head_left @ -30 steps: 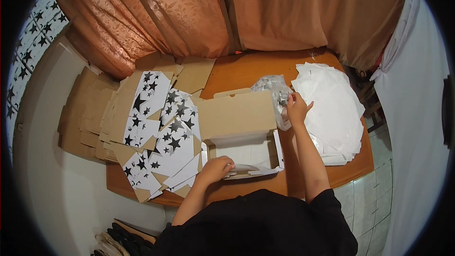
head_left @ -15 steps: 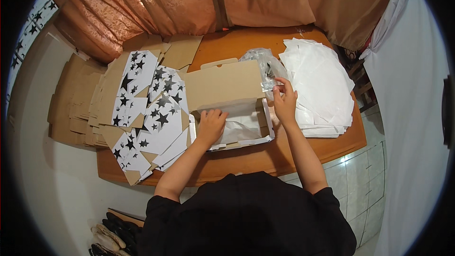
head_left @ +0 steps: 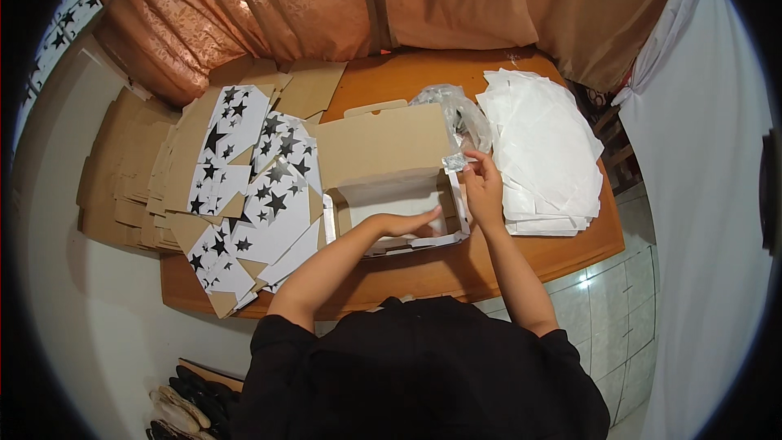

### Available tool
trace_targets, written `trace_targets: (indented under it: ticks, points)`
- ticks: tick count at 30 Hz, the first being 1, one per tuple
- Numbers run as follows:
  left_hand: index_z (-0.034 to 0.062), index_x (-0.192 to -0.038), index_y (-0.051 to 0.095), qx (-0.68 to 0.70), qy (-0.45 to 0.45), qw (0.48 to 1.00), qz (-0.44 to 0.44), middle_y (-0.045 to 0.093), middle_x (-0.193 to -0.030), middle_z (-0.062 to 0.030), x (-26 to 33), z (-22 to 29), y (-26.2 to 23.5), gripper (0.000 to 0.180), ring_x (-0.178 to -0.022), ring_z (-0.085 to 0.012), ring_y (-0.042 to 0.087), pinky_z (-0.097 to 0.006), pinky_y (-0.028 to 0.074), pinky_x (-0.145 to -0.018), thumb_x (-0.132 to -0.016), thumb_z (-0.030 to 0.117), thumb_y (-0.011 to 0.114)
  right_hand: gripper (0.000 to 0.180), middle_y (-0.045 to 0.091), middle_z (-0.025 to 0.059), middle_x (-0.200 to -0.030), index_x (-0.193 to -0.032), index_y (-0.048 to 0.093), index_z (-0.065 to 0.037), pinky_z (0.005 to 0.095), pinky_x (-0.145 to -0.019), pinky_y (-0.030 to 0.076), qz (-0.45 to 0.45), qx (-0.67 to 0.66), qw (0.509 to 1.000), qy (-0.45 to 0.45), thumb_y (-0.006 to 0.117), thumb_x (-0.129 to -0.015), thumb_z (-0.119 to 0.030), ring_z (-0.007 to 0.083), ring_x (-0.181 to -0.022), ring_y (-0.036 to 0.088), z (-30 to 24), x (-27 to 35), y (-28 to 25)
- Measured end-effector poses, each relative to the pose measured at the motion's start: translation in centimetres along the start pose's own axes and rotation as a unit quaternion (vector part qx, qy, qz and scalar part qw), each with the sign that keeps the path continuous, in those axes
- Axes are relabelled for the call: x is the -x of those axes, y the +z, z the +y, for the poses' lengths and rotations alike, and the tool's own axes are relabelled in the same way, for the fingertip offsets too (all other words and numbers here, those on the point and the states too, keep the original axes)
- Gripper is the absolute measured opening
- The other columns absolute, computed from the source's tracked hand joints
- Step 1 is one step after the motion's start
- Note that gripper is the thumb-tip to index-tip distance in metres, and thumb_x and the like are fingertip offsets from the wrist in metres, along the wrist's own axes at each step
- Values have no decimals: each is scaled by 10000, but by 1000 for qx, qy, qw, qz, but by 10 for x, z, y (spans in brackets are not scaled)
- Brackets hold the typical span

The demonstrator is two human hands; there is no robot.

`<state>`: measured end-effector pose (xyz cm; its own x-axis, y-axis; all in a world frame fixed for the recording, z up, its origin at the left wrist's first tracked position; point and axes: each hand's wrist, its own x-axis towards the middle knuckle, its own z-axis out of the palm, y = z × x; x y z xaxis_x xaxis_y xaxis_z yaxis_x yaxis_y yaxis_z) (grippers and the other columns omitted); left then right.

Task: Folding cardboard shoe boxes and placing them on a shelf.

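Observation:
A cardboard box [head_left: 383, 137] stands at the middle of the table with its brown lid raised at the back. White paper [head_left: 371, 195] lines its inside. My left hand [head_left: 410, 223] reaches into the front of the box, fingers stretched out over the paper and holding nothing; its fingertips are partly hidden. Above the box's right edge, my right hand [head_left: 484, 191] pinches a small silvery sachet [head_left: 454, 163]. Just behind that hand lies a clear plastic bag [head_left: 460, 110] with something dark and silvery inside.
Star-printed flat boxes [head_left: 273, 187] lie overlapping on the left, with stacked brown cardboard [head_left: 122, 175] beyond them. To the right is a pile of white paper sheets [head_left: 542, 155]. Orange curtains [head_left: 456, 0] hang behind the wooden table [head_left: 366, 73]. Shoes [head_left: 191, 407] sit at lower left.
My left hand has moved right across the inside of the box, and the paper there lies flatter. My right hand has lowered slightly with the sachet, away from the plastic bag.

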<state>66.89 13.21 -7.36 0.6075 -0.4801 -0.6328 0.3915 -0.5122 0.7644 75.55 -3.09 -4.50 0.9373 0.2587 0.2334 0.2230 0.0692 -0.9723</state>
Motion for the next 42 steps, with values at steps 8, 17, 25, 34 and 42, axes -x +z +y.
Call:
trace_targets:
  ticks: [8, 17, 25, 34, 42]
  points:
    - [-8, -1300, 454, -26, 48, 997, -56, 451, -1325, -202, 12, -37, -8, 895, -1216, -299, 445, -355, 342, -1014, -790, 727, 419, 225, 537, 19, -816, -1090, 547, -3, 221, -729, 418, -23, 108, 993, -27, 522, -868, -34, 95, -779, 517, 5, 14, -4]
    - [13, -929, 675, 25, 26, 998, 51, 680, -835, -42, 67, -69, -11, 248, -779, -131, 606, -286, 474, -700, -805, 227, 693, 195, 618, 4, -833, -1037, 585, -89, 397, -944, 275, -20, 7, 998, 58, 521, -853, -93, 132, -782, 580, 20, 35, -3]
    - [80, -870, 626, -297, 65, 876, 375, 641, -779, -119, 54, -61, -16, 215, -750, -302, 614, -402, 470, -659, -861, 279, 546, 98, 628, -10, -882, -862, 648, -127, 582, -1024, 94, -85, 251, 964, -11, 570, -803, -132, 182, -973, 540, -5, 33, 6]
    - [104, -858, 589, -422, 25, 834, 356, 628, -761, -111, 44, -71, -18, 209, -705, -292, 604, -377, 459, -659, -875, 301, 523, 1029, 345, 96, -1326, -1346, 294, -40, 717, -945, 92, -184, 523, 828, -82, 825, -535, -387, 308, -1276, 276, 10, 43, 30]
    - [122, -1107, 577, -462, 214, 588, 628, 605, -921, -48, 69, -30, -8, 447, -888, -203, 557, -352, 406, -722, -714, 280, 720, 1246, 253, 147, -1384, -1405, 115, 27, 701, -960, 90, -175, 580, 795, -37, 851, -494, -399, 332, -1364, 116, 16, 47, 35]
